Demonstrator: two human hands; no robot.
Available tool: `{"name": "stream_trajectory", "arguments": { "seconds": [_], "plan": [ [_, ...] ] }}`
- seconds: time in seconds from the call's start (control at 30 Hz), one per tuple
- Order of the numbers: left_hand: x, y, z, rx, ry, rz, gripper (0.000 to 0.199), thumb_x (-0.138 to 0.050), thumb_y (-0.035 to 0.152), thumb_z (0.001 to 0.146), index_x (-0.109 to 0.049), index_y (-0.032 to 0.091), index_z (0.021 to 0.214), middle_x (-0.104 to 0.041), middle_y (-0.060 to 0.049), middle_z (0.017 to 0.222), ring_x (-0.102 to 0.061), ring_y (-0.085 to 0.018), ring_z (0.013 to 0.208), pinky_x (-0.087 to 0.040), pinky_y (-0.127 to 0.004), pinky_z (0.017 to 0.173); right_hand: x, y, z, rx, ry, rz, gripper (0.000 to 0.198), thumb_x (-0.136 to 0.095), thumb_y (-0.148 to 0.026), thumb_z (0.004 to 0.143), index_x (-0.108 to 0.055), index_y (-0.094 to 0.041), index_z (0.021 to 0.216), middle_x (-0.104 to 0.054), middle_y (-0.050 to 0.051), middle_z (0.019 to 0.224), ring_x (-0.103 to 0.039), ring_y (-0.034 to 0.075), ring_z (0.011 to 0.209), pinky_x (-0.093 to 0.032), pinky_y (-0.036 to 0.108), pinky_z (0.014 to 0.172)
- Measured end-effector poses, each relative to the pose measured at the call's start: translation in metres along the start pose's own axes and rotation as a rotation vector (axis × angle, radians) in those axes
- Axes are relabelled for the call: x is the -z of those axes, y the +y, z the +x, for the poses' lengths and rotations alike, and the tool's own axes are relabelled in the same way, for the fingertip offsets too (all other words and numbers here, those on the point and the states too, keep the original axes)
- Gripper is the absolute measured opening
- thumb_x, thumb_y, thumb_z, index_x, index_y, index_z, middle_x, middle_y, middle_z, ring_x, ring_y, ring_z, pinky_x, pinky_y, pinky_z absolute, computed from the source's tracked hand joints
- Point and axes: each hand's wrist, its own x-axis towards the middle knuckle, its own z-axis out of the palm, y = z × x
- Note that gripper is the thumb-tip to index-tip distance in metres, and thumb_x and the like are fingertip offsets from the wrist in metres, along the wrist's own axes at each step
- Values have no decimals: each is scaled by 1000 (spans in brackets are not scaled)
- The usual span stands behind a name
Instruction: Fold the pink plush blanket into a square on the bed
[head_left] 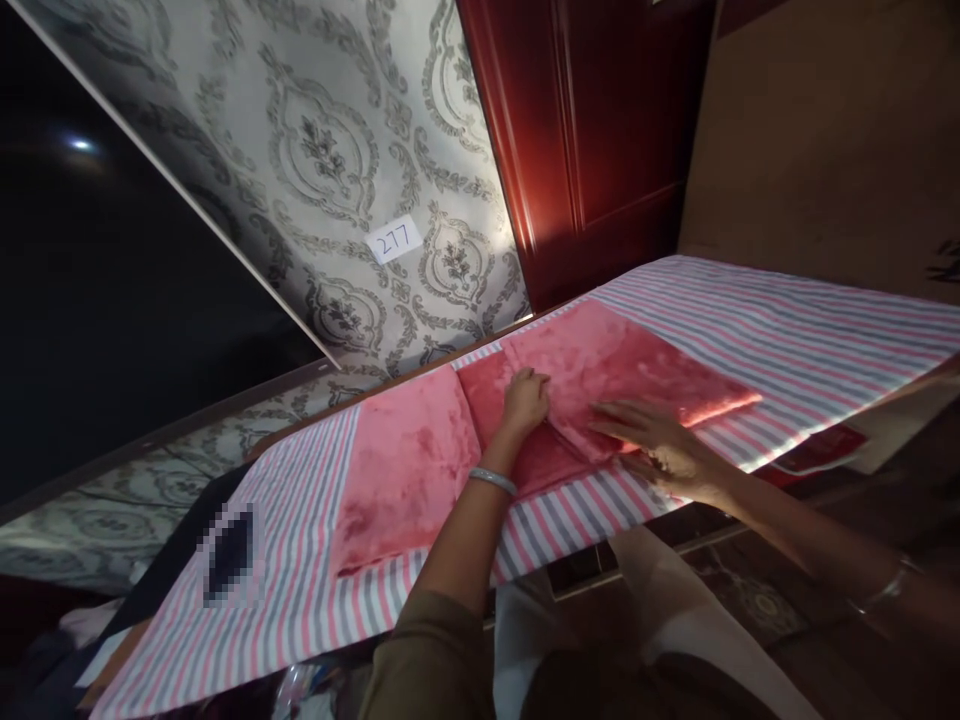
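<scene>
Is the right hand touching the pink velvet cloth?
Touching. The head view shows the right hand lying flat, palm down, on the pink velvet cloth, with no gap.

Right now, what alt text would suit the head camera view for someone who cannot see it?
Two bare hands press on a pink plush cloth lying on a striped sheet: the left hand bunched at a fold, the right hand flat. Behind are patterned wallpaper with a "277" tag and a red wooden door.

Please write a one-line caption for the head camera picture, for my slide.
Left hand grips a fold of a pink velvety cloth while the right hand presses it flat on a striped sheet.
</scene>
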Motion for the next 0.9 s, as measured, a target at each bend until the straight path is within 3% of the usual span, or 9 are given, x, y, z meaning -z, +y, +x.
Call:
{"name": "stream_trajectory", "arguments": {
  "seconds": [0.13, 0.3, 0.43, 0.57, 0.63, 0.8, 0.9],
  "plan": [
    [4, -2, -8, 45, 84, -33, 37, -49, 5, 85, -69, 17, 114, -63, -13, 121, -58, -23, 118, -46, -34, 103, 0, -12, 15, -3, 146, 39, 26, -48, -24, 98, -72, -22, 110, -68, 10, 113, -62, 20, 101, -50, 36, 86],
    [1, 7, -28, 99, 155, -93, 21, -49, 6, 85, -64, 16, 95, -66, -10, 102, -62, -21, 96, -50, -33, 87, 12, -26, 33, -225, 244, -70, 29, -52, -35, 98, -74, -19, 89, -54, 4, 75, -51, 15, 67, -40, 30, 59],
    [-18, 20, -72, -36, 206, -243, 12, -55, 9, 82, -61, 19, 86, -64, -5, 90, -60, -19, 88, -50, -32, 82, 4, -38, 30, -316, 293, 60, 25, -49, -30, 98, -72, -21, 99, -59, 3, 82, -57, 14, 69, -46, 28, 63],
    [-39, 27, -111, -220, 236, -319, 33, -68, 12, 77, -63, 20, 108, -63, -9, 113, -59, -24, 106, -51, -39, 93, -8, -40, 20, -299, 234, 161, 21, -50, -28, 96, -70, -22, 97, -63, 3, 84, -61, 14, 71, -49, 28, 64],
    [-43, 27, -117, -240, 251, -287, 35, -67, 10, 78, -64, 19, 111, -62, -10, 119, -58, -26, 111, -51, -41, 96, -7, -36, 22, -330, 245, 164, 20, -51, -30, 96, -70, -22, 92, -62, 3, 81, -61, 15, 70, -48, 29, 63],
    [-48, 27, -113, -283, 344, -244, 14, -56, 9, 88, -65, 18, 92, -64, -7, 94, -61, -21, 90, -54, -35, 81, 8, -32, 40, -365, 343, 103, 22, -52, -34, 97, -71, -23, 91, -62, 4, 79, -60, 16, 72, -47, 29, 64],
    [-52, 25, -115, -395, 454, -134, 13, -53, 13, 93, -65, 17, 95, -67, -8, 95, -62, -22, 89, -54, -36, 78, 5, -35, 38, -256, 242, 28, 27, -46, -32, 99, -71, -22, 96, -61, 4, 81, -59, 16, 71, -44, 28, 62]
  ]
}}
